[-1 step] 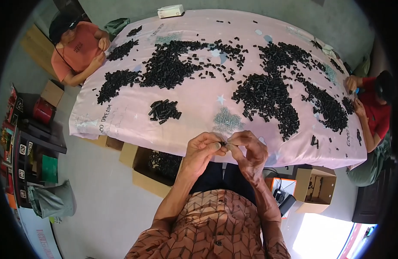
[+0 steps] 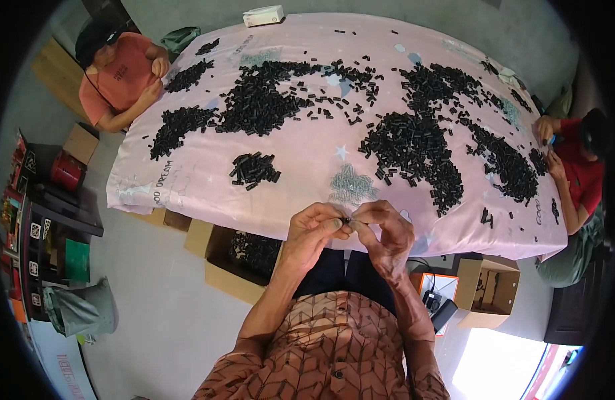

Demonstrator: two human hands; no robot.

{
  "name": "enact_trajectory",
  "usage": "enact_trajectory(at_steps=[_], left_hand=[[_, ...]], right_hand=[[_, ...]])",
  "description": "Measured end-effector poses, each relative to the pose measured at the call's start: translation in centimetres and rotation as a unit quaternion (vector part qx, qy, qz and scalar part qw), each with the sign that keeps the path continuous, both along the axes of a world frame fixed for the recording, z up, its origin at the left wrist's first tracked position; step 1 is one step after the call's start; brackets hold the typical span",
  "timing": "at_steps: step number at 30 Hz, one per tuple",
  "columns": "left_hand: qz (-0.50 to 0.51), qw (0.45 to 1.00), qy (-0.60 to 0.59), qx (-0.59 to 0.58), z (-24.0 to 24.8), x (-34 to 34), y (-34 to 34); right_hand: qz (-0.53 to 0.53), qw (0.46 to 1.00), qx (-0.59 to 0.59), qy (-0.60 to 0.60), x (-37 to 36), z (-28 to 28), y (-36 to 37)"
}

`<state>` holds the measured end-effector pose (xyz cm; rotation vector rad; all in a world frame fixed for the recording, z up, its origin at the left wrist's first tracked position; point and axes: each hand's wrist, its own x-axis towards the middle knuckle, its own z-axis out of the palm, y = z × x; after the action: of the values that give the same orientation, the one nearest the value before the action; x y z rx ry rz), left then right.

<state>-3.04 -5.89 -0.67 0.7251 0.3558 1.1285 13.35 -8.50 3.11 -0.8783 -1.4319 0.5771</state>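
Note:
My left hand (image 2: 311,235) and my right hand (image 2: 386,240) meet at the near edge of the table. Both are closed in a pinch, thumbs against fingertips, around one small black part (image 2: 346,221). Fingers cover most of that part, so its exact shape is hidden. Just beyond my fingertips lies a heap of small, thin, pale shiny pieces (image 2: 352,184). A small pile of short black cylindrical parts (image 2: 254,171) sits to the left of it, and a much larger black pile (image 2: 414,150) spreads to the right.
More black parts (image 2: 257,107) cover the pink tablecloth (image 2: 307,150). One person (image 2: 124,77) works at the left end, another (image 2: 574,167) at the right. Below the table edge stand an open carton (image 2: 231,283) holding black parts and a second carton (image 2: 477,287). A white box (image 2: 263,16) rests at the back.

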Motion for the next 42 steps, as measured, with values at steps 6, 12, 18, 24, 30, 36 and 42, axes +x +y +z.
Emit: enact_trajectory(at_steps=[6,12,18,24,30,36,42], left_hand=[[0.014,0.999,0.023,-0.018,0.3,0.2,-0.2],[0.023,0.999,0.029,-0.017,0.2,0.2,-0.1],[0.019,0.999,-0.011,-0.036,-0.5,0.2,0.0],[0.063,0.996,-0.048,-0.026,-0.5,-1.1,1.9],[0.035,0.996,-0.060,-0.049,-0.6,-1.4,5.1],[0.029,0.993,-0.096,-0.056,-1.9,-1.4,5.8],[0.031,0.995,-0.093,-0.031,-2.2,-1.3,5.7]], right_hand=[[-0.002,0.999,0.020,-0.026,-0.1,-0.3,0.0],[0.000,0.997,0.032,-0.066,-0.3,-0.2,-0.1],[0.043,0.993,-0.036,-0.104,0.4,0.3,-0.6],[-0.156,0.972,-0.174,-0.021,4.9,-0.4,1.1],[-0.175,0.959,-0.045,-0.217,7.9,-3.1,4.9],[-0.167,0.914,-0.057,-0.364,8.0,-2.4,7.2],[-0.158,0.892,-0.074,-0.417,8.6,-2.6,8.1]])
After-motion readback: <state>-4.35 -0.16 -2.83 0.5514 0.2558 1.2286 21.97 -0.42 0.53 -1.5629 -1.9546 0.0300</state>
